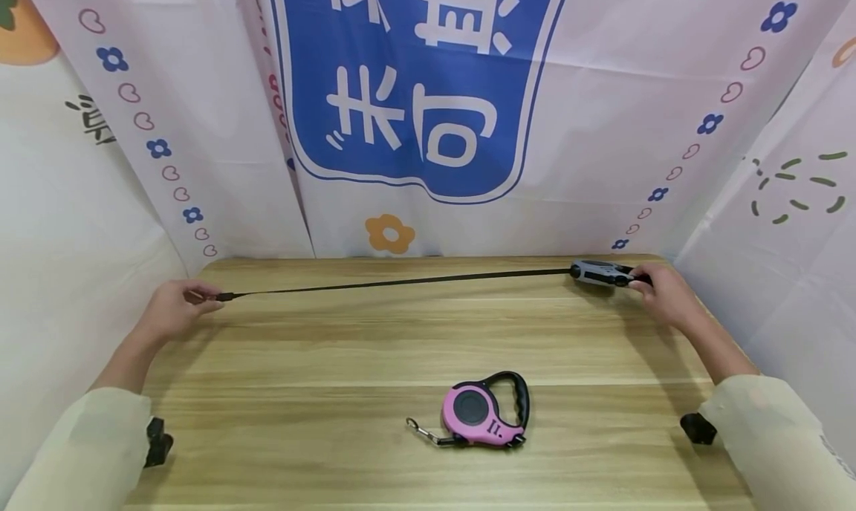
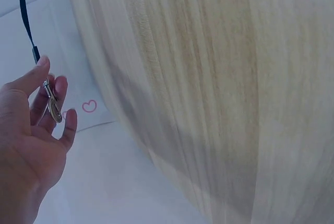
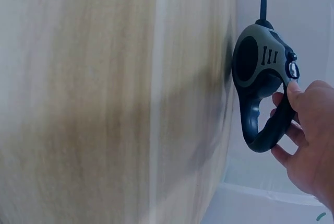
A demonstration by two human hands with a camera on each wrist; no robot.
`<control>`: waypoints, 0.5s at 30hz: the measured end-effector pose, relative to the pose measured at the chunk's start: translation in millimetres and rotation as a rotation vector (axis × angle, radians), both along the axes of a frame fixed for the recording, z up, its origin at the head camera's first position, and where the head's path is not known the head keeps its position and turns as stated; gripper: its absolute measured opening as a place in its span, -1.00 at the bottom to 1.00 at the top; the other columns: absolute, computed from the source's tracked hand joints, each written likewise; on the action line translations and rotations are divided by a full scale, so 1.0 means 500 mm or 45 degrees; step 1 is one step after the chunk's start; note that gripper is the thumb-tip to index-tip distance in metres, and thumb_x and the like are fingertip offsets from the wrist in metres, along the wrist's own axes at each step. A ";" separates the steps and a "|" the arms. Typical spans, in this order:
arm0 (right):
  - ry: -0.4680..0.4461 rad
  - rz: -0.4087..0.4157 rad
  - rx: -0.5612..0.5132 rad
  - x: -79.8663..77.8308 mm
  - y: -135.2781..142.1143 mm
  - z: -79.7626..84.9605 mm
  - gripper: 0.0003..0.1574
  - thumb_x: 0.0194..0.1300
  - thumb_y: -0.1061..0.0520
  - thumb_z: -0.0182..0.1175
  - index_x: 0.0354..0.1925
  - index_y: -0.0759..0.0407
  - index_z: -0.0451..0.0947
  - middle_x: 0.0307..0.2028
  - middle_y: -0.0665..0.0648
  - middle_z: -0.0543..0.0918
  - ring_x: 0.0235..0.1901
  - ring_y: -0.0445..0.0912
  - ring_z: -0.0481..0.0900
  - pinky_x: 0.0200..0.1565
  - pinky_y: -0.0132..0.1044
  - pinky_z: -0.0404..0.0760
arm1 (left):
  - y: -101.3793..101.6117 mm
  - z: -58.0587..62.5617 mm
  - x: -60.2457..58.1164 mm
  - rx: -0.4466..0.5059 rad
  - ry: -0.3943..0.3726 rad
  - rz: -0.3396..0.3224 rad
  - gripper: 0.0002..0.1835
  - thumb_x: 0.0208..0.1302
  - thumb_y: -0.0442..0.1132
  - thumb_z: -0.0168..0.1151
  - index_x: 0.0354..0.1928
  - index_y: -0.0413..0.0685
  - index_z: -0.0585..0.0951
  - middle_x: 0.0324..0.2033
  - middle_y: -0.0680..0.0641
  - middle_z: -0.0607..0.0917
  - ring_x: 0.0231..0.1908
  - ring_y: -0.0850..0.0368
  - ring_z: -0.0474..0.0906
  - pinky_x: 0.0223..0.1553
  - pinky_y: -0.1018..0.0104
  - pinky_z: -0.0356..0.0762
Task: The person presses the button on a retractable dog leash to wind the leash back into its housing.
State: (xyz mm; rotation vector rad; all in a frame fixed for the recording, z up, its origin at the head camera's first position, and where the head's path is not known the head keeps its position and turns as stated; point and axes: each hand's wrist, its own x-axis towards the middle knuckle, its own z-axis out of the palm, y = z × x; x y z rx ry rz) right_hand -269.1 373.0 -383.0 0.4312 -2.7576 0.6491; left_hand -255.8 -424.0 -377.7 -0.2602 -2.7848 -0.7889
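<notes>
A grey and black retractable dog leash is in my right hand, whose fingers curl round its black loop handle; the thumb lies by the button. Its black strap runs stretched across the far part of the table to my left hand. There the thumb and fingers pinch the strap's end, and the metal clip hangs within the palm in the left wrist view. Nearer me, a pink and black retractable leash lies on the table, its metal clip pointing left.
The wooden table has a rounded far edge against a printed cloth with blue and white lettering. White cloth walls rise at left and right. Each wrist wears a black device below a pale sleeve.
</notes>
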 end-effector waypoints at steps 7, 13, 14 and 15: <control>0.029 0.004 -0.030 0.006 -0.003 0.009 -0.80 0.47 0.39 0.14 -0.07 0.60 0.53 -0.19 0.52 0.62 -0.19 0.35 0.58 -0.09 0.28 0.51 | 0.001 0.009 0.003 0.014 0.039 -0.008 -0.80 0.28 -0.46 0.40 -0.16 -0.54 0.66 -0.36 -0.30 0.72 -0.42 0.41 0.46 -0.43 0.50 0.47; 0.031 0.017 -0.105 0.010 -0.004 0.017 -0.79 0.49 0.38 0.12 -0.07 0.61 0.50 -0.34 0.36 0.61 -0.38 0.02 0.51 -0.25 -0.11 0.51 | -0.003 0.009 0.006 -0.007 0.047 0.032 -0.78 0.24 -0.45 0.42 -0.15 -0.51 0.67 -0.36 -0.28 0.73 -0.42 0.38 0.48 -0.43 0.49 0.47; 0.023 0.023 -0.121 0.011 -0.005 0.020 -0.78 0.51 0.37 0.10 -0.05 0.62 0.49 -0.35 0.34 0.61 -0.40 -0.06 0.48 -0.27 -0.18 0.48 | -0.004 0.011 0.007 -0.011 0.045 0.039 -0.78 0.23 -0.45 0.42 -0.15 -0.51 0.67 -0.36 -0.29 0.73 -0.41 0.35 0.49 -0.43 0.49 0.46; 0.013 0.028 -0.133 0.012 -0.005 0.023 -0.76 0.52 0.37 0.08 -0.03 0.63 0.48 -0.36 0.33 0.59 -0.41 -0.12 0.44 -0.29 -0.24 0.45 | -0.005 0.012 0.007 -0.013 0.044 0.044 -0.78 0.23 -0.45 0.42 -0.15 -0.51 0.67 -0.36 -0.30 0.73 -0.40 0.31 0.50 -0.43 0.50 0.45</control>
